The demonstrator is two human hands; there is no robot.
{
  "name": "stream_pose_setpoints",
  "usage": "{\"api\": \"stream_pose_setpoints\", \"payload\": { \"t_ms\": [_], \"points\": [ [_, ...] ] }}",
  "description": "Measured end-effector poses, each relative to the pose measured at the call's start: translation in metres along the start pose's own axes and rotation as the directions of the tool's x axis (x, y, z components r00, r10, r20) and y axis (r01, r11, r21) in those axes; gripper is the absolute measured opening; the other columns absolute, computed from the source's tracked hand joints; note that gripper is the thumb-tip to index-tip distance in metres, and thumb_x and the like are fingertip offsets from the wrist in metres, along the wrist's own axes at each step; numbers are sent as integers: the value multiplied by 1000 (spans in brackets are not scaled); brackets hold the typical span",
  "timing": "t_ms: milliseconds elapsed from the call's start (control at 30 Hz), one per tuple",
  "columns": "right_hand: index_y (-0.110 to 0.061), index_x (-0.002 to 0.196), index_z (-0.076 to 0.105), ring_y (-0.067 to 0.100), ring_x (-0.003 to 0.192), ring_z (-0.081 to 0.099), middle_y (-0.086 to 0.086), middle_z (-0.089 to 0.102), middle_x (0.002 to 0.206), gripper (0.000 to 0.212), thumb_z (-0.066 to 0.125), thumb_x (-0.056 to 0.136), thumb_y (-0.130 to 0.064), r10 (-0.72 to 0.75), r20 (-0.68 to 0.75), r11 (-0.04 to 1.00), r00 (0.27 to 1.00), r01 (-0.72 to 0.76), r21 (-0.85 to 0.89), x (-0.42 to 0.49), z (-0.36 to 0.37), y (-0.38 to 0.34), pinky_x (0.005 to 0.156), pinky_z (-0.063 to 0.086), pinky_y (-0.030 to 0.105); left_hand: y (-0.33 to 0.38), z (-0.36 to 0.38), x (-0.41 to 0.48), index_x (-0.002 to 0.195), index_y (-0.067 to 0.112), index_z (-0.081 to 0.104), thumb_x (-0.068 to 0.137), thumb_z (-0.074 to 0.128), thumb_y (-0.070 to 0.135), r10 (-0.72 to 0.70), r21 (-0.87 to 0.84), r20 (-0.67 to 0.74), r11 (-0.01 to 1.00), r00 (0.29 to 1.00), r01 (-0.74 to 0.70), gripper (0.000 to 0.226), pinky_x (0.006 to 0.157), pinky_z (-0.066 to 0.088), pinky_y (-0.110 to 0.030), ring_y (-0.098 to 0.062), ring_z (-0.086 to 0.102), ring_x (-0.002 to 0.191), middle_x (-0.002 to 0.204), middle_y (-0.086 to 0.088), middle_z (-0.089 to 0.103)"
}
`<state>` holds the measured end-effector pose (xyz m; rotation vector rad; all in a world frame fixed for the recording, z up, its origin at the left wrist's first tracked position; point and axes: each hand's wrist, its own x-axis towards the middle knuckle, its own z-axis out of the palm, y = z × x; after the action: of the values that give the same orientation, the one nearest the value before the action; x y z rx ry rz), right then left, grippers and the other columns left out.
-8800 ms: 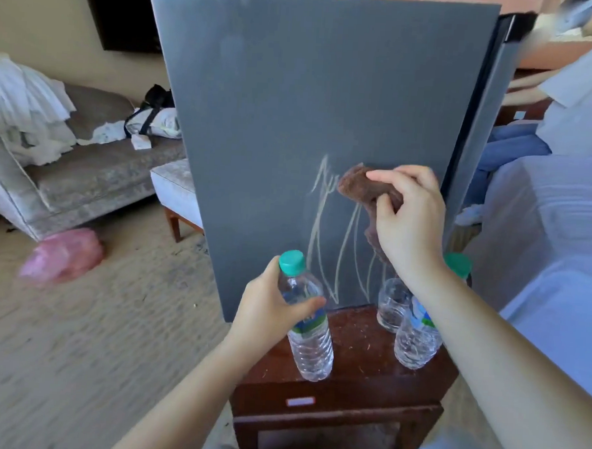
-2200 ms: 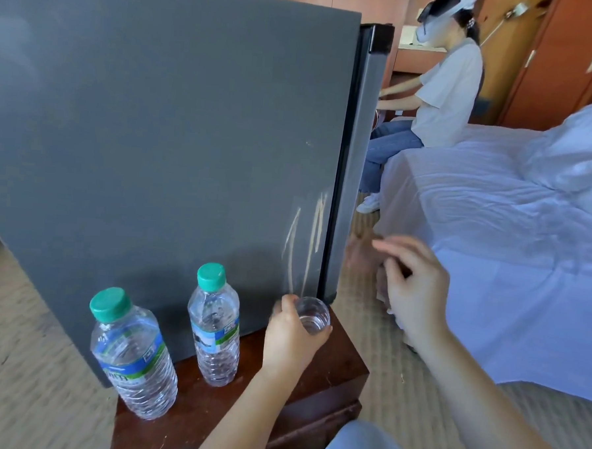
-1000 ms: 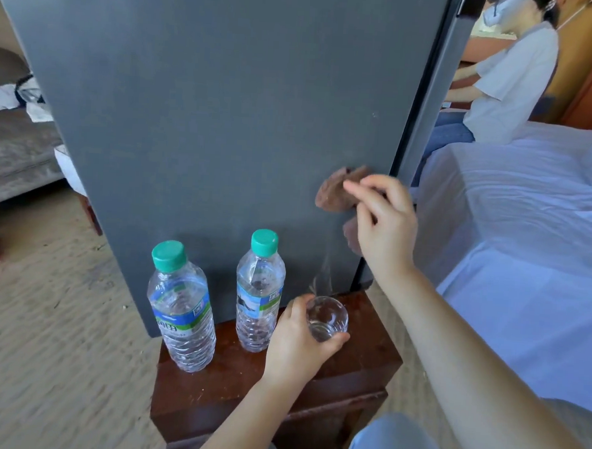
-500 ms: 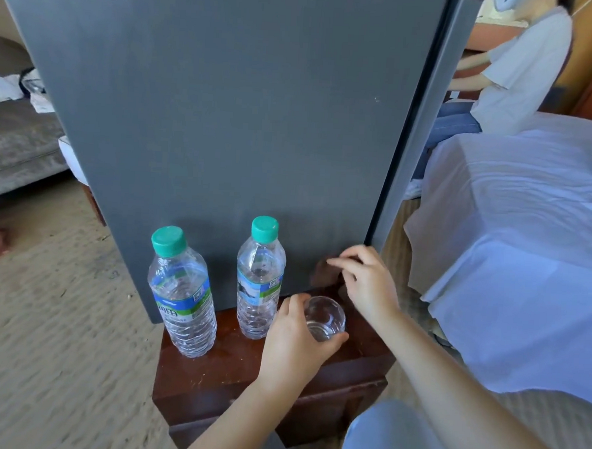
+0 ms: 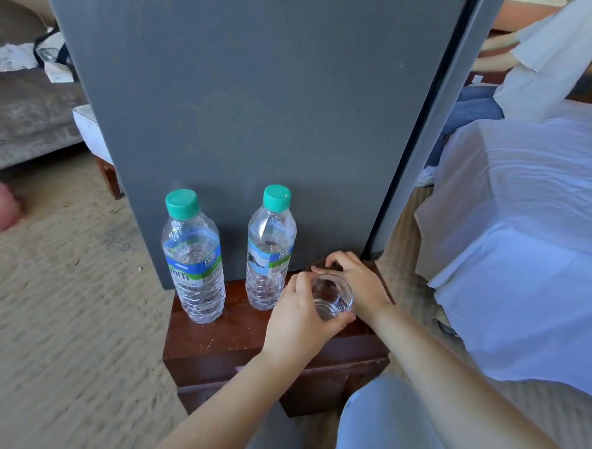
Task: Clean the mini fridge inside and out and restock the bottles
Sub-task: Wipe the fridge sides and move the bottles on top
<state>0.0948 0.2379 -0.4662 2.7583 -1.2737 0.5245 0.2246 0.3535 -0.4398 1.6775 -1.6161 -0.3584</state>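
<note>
Mini fridge (image 5: 260, 102) is sat on the wooden surface (image 5: 220, 337) with its grey side shown. Two green-capped bottles are stood upright just in front of it: the left bottle (image 5: 193, 263), then the second bottle (image 5: 269, 253). Right of those a clear glass (image 5: 332, 296) is gripped by the left hand (image 5: 300, 320), and behind it the right hand (image 5: 356, 282) is curled at the fridge's bottom corner, though what's held there can't be told.

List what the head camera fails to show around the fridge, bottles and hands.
- Inside of the fridge: head view, hidden by its grey outer panel.
- Top of the fridge: cut off by the upper edge.
- Grip of the right hand: fingers curl down behind the glass in the left hand; contents unclear.
- Label print on left bottle and right bottle: too small.
</note>
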Motion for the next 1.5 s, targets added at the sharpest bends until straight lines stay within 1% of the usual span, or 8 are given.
{"api": "stream_pose_setpoints", "payload": {
  "t_ms": [100,167,333,567,833,1100,1300,1500],
  "points": [
    [-32,103,65,14,90,49,-8,48,97,16,66,88,-36,66,28,998,997,-65,-22,-3,-1,13,68,49,33,-1,1,1,126,15,46,67,74,59,13,-3,-3,1000,1000,-13,79,84,41,-15,-11,53,109,119,5,53],
    [-27,109,72,20,93,43,-1,52,100,42,76,73,-6,58,-53,989,997,-64,-130,-11,-1,37,57,51,33,-2,1,2,127,17,45,68,75,59,16,-11,1,1000,1000,-16,79,86,40,-14,-10,51,112,121,6,52],
    [-22,122,65,23,114,42,2,50,115,54,56,80,10,431,41,902,901,-430,-43,-31,-18,89,83,40,27,-4,3,-1,131,18,44,68,73,61,3,-42,-12,999,1000,-4,82,90,42,-16,-8,50,115,121,8,52],
    [-14,96,76,30,102,57,4,65,106,34,56,79,8,523,-184,845,832,-477,242,-11,11,27,86,48,37,-4,8,3,127,15,48,65,74,61,10,-39,-52,999,999,-12,81,89,44,-20,-11,53,111,115,6,55],
    [-34,130,56,15,117,37,-7,47,124,35,50,95,-35,118,188,991,975,-129,45,1,-8,7,95,39,31,-9,11,4,119,15,50,62,69,65,32,0,-69,999,997,-32,79,82,50,-24,-15,58,101,106,4,57],
    [-31,123,62,21,112,45,-5,53,117,37,56,90,-18,212,69,976,975,-208,-62,-8,7,20,91,46,37,-8,8,4,125,14,47,64,73,64,37,-8,-28,999,999,-37,83,87,48,-24,-14,56,110,116,2,57],
    [-27,130,59,22,118,53,-3,54,135,42,40,98,-6,590,88,792,802,-597,129,-38,-3,73,96,43,30,-8,8,9,129,17,42,65,74,62,7,-49,12,999,1000,-7,85,89,46,-22,-12,54,114,124,5,53],
    [-24,113,70,11,117,48,-10,59,123,43,48,89,5,414,-28,893,910,-400,207,-69,-4,28,98,28,14,-4,18,30,127,13,47,63,79,55,-43,-97,-59,995,997,37,83,89,50,-29,-19,56,110,119,-1,57]
  ]
}}
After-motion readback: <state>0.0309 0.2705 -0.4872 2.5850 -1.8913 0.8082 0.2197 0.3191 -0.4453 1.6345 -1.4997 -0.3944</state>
